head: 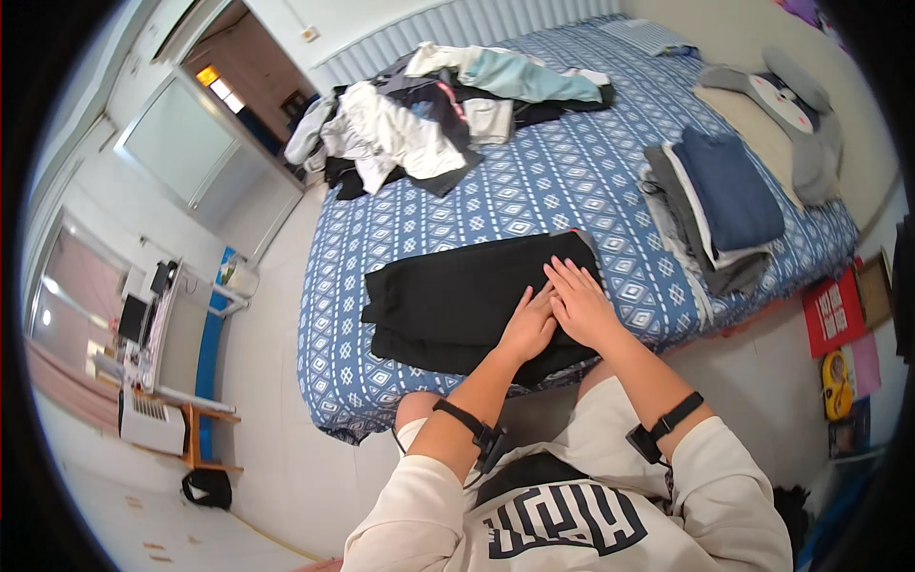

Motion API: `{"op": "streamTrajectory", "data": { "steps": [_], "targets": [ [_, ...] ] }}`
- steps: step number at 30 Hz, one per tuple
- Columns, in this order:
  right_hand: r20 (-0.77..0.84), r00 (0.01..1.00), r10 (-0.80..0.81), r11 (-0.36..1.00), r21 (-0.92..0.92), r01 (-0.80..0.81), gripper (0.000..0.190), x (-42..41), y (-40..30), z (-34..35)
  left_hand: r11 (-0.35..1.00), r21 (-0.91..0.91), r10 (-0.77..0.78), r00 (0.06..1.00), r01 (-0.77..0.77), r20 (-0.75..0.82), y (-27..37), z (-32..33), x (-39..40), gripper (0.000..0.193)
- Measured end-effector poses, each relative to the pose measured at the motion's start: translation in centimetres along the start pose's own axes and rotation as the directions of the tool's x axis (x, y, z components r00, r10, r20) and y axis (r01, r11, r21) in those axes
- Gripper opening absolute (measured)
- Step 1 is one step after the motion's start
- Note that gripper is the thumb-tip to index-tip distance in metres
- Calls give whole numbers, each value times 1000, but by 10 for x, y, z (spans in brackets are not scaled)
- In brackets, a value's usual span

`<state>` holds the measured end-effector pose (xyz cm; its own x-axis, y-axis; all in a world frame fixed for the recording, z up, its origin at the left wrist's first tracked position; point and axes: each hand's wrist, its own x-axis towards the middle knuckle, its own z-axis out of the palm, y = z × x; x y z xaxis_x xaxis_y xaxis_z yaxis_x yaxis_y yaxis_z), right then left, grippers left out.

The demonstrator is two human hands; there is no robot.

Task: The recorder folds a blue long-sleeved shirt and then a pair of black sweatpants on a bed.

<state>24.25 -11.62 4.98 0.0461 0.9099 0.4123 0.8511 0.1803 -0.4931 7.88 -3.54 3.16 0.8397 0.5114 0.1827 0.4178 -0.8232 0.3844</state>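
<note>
A black garment (443, 300), folded lengthwise, lies on the patterned blue bedspread (336, 286) in front of me. My left hand (530, 322) rests on its right part, fingers pointing up and right. Beside it, my right hand (580, 300) lies flat on the cloth near the garment's right end, its fingertips pointing up and left. The two hands touch or slightly overlap at the fingers. Neither is seen gripping the cloth. A small red and grey patch shows at the garment's upper right corner.
Heaped loose clothes (400, 136) cover the bed's far left. To the right stands a stack of folded clothes (736, 193), with a grey plush toy (786, 107) behind it on a beige cloth. The bed's near edge runs close to my knees. A desk (179, 322) stands at the left.
</note>
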Motion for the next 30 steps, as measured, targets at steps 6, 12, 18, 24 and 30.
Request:
{"op": "streamTrajectory", "data": {
  "steps": [6, 12, 18, 24, 30],
  "targets": [
    [69, 990, 127, 959, -264, -104, 66, -1, 8, 23, 677, 551, -291, 865, 488, -407, -85, -71, -57, 64],
    [50, 925, 376, 899, -263, -351, 69, 6, 11, 28, 542, 356, -676, 646, 761, -354, -177, -115, -97, 68],
    [54, 934, 353, 907, -263, -328, 69, 6, 11, 29, 620, 211, -669, 649, 756, -362, -217, -121, -90, 65],
    [56, 938, 341, 897, -317, -307, 69, 9, 7, 31, 773, 87, -528, 714, 628, -460, -225, -153, -85, 33],
    [38, 944, 329, 891, -343, -297, 70, 9, 5, 29, 844, 24, -453, 737, 535, -502, -236, -174, -64, 25]
  ]
}}
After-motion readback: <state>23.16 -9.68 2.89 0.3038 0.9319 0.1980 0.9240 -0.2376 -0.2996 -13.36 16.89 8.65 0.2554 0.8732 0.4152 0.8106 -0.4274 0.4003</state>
